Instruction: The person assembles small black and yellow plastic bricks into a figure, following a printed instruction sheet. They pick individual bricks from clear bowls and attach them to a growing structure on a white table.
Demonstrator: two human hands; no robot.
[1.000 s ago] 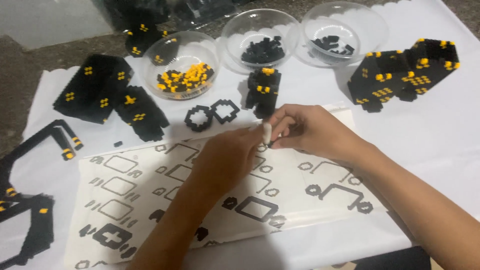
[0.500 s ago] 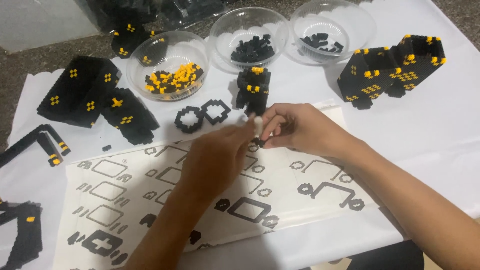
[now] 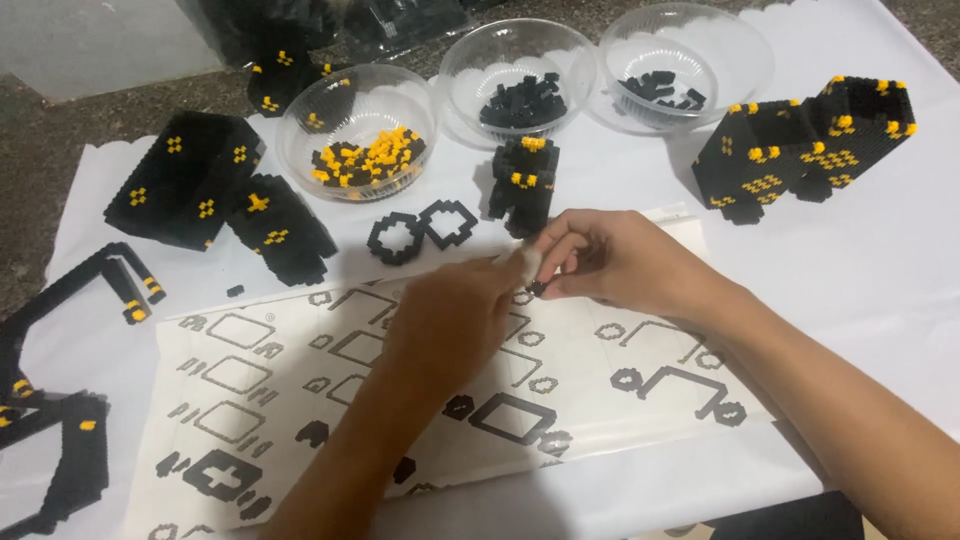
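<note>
A tiny black block piece (image 3: 537,288) sits pinched at the fingertips of the right hand (image 3: 615,262), whose thumb and fingers are closed on it, just above the instruction sheet (image 3: 300,400). The left hand (image 3: 455,320) meets it from the other side, fingertips touching the same spot; its fingers are bunched together, but whether they grip the piece too cannot be told, since its back faces the camera.

Just beyond the right hand's fingertips stands a small black figure (image 3: 522,185) with a yellow top. Beyond the left hand's knuckles lie two black rings (image 3: 420,230), touching each other. Further out from both hands stand three clear bowls in a row: one with yellow and black bits (image 3: 357,130) beyond the left hand, one with black bits (image 3: 518,70) straight ahead, another with black bits (image 3: 685,62) beyond the right hand.

Well off to the outer side of the right hand is a large black and yellow block model (image 3: 800,150). Well off to the outer side of the left hand sit a black block body (image 3: 185,180), a black frame (image 3: 100,275) and more black parts (image 3: 60,450) at the edge. All rest on the white-covered desk (image 3: 880,300).
</note>
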